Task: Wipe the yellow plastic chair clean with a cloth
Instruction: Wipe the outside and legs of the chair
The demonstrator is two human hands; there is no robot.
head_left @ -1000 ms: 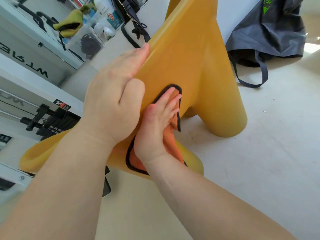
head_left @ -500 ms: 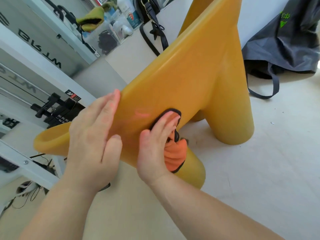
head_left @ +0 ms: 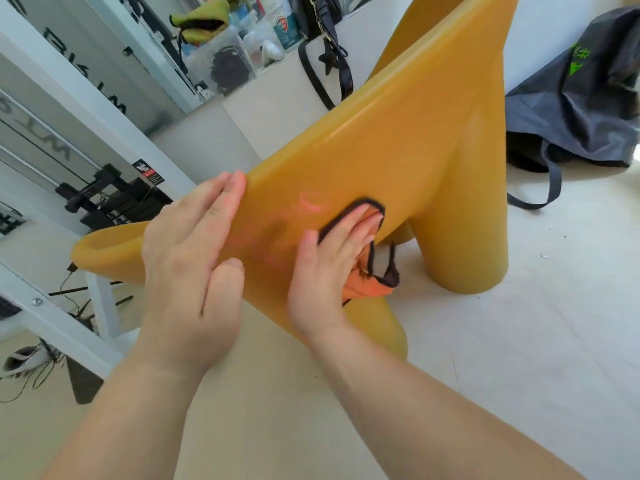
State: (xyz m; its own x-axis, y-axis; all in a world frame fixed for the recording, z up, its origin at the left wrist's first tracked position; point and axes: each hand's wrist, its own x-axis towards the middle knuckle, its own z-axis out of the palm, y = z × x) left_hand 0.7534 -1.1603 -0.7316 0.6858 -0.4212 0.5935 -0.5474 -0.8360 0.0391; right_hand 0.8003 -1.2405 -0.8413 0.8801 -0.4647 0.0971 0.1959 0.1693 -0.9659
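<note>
Over a pale floor (head_left: 519,341), flat left hand (head_left: 188,271) rests on yellow chair (head_left: 398,143), flat right hand (head_left: 325,271) presses cloth (head_left: 370,289) against it.

grey bag (head_left: 571,109) slumped on floor (head_left: 519,341), 2 o'clock | black strap (head_left: 343,74) hanging, 12 o'clock | clear box (head_left: 225,60), 11 o'clock | black weight stack (head_left: 114,206) in white frame (head_left: 86,98), 9 o'clock

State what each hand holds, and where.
No grip: right hand presses the orange cloth flat against the yellow chair; left hand rests flat on its edge.
</note>
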